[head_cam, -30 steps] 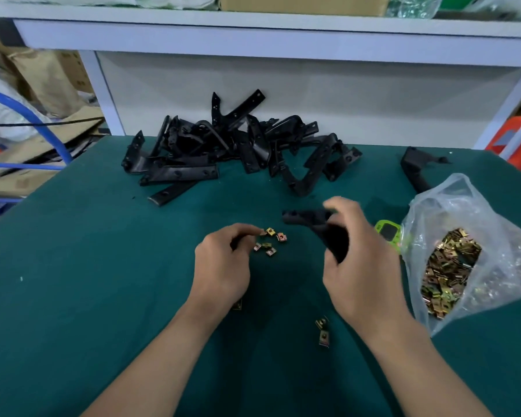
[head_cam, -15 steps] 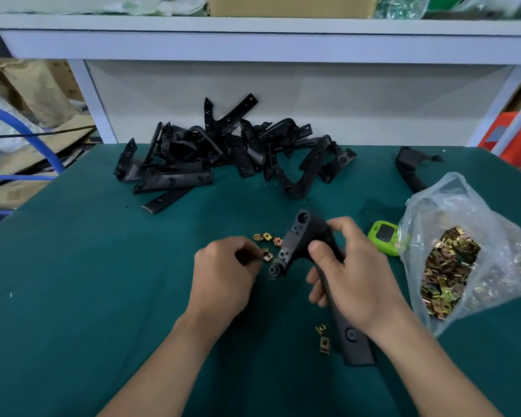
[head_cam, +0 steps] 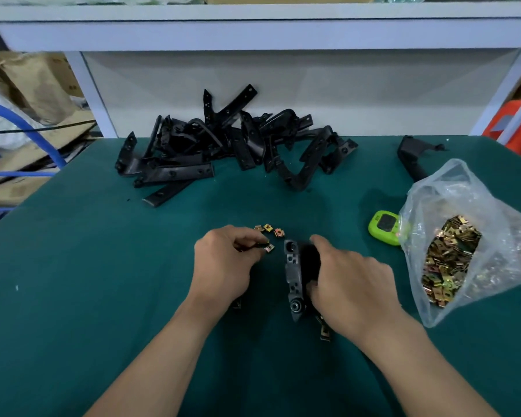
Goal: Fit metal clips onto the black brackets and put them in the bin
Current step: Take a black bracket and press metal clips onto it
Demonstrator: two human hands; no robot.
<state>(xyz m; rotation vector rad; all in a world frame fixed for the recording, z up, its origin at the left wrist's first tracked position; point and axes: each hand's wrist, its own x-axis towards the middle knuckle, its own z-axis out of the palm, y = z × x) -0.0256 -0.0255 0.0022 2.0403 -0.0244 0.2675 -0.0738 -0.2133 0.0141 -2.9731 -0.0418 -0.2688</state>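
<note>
Fingers of the right hand (head_cam: 352, 284) are curled round a black bracket (head_cam: 294, 275), with the index finger reaching over its far end. The bracket lies lengthwise, one end toward the person, low on the green surface (head_cam: 103, 266), and I cannot tell whether it touches the cloth. Just left of the bracket the left hand (head_cam: 223, 266) pinches one metal clip (head_cam: 269, 247) between thumb and fingertips, close to the bracket's far end but apart from it. A little beyond and left of that end, a few loose clips (head_cam: 268, 228) lie on the surface. Near the bracket's closer end, partly under the right wrist, some stray clips (head_cam: 325, 329) show. Well behind the bracket is a pile of black brackets (head_cam: 223, 145), heaped against the back edge of the surface. To the right of the bracket sits a small green timer (head_cam: 384, 227), further right an open plastic bag (head_cam: 463, 188) full of clips, and far behind and right of the bracket a single bracket (head_cam: 409, 155) lies alone.
</note>
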